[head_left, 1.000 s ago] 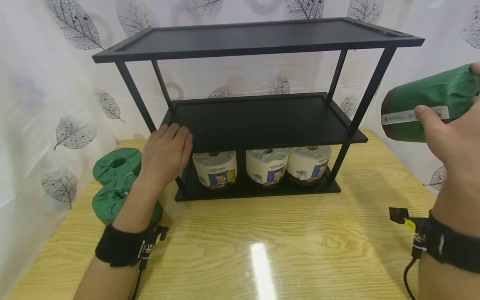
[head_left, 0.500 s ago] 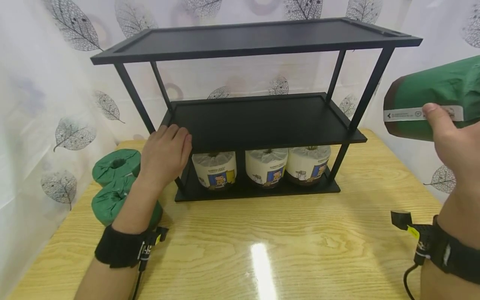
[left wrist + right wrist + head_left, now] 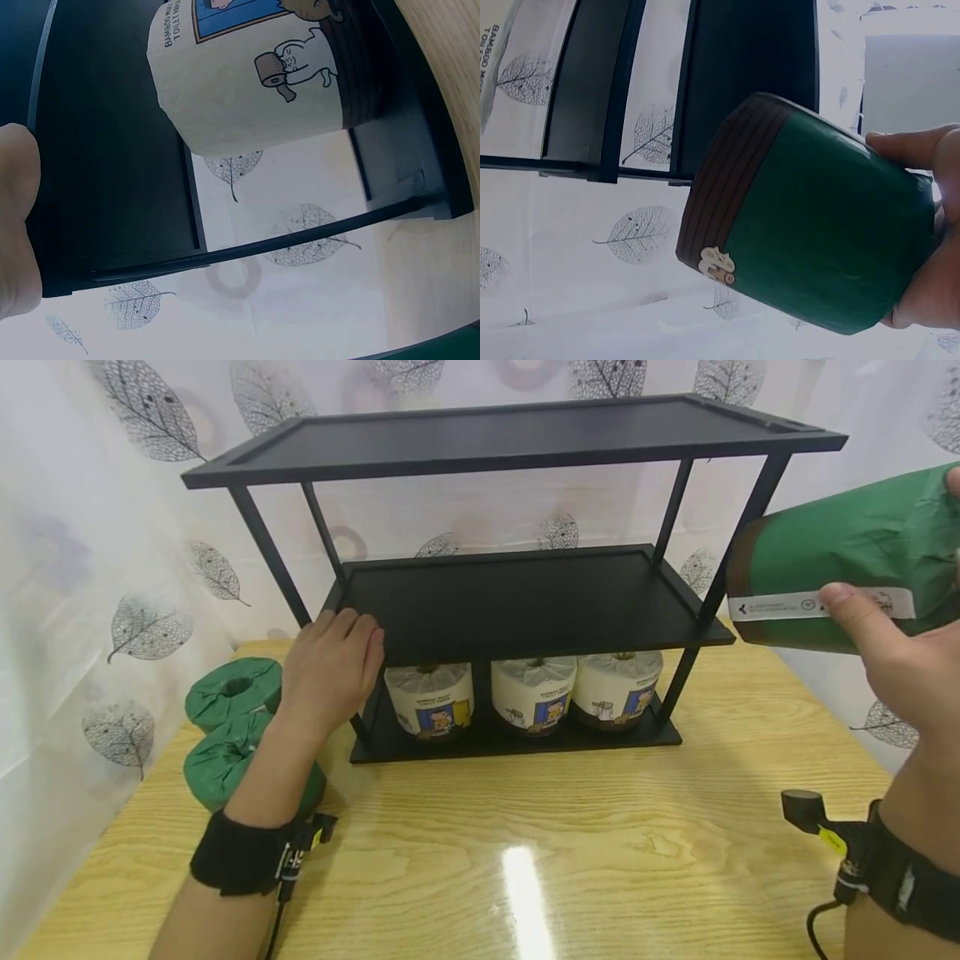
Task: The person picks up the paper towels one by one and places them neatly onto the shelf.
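Print is found on the white-wrapped roll [image 3: 255, 75] standing on the bottom tier of the black shelf [image 3: 120, 150]: in the left wrist view the words "TOILET PA…" are read beside a blue-framed picture, with a line above that begins "BAMBOO" and is then cut off by the frame. The same wrapper edge is caught in the right wrist view, where "BAMBOO" is partly read at the top left. A white label strip [image 3: 821, 604] is carried by the green-wrapped roll [image 3: 847, 560] held in the right hand [image 3: 900, 668], but its small print cannot be read.
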### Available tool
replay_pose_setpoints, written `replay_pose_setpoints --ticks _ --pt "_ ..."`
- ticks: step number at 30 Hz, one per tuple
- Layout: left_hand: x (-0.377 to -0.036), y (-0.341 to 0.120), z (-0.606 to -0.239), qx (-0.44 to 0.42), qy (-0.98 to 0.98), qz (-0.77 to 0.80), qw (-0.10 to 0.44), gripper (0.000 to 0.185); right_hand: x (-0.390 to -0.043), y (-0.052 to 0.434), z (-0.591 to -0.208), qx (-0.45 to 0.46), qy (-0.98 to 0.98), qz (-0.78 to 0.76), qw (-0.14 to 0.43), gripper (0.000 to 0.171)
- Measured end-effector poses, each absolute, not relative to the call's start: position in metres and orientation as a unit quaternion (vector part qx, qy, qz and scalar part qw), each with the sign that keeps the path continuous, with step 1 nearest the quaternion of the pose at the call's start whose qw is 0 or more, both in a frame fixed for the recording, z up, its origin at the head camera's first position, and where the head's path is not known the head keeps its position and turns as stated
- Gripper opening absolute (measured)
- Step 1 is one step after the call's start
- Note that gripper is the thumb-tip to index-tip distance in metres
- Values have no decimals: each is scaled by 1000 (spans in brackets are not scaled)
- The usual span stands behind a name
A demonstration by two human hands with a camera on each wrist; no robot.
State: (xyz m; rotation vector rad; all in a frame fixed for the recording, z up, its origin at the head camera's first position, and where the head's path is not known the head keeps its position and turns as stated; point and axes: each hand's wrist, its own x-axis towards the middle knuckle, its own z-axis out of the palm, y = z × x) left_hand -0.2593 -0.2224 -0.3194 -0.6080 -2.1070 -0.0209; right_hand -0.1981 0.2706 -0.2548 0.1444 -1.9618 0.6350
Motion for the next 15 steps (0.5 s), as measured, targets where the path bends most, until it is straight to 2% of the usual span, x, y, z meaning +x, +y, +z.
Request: replay_pose_setpoints --ticks 3,5,8,12,15 --pt "-260 -222 -320 -247 -852 -11 461 40 -199 268 -255 108 -822 277 486 71" --pt "-260 -223 -320 -248 -851 -11 463 40 -198 264 -255 145 -828 291 457 76" --pt "-260 -223 -319 -248 -851 -11 462 40 -195 253 -253 177 -847 247 437 74" --pt "-259 -222 -319 -249 -851 -11 461 41 -195 239 -252 230 -854 153 440 95" --pt "-260 -222 -319 -249 -851 -13 461 41 -197 231 -251 295 -851 122 416 93"
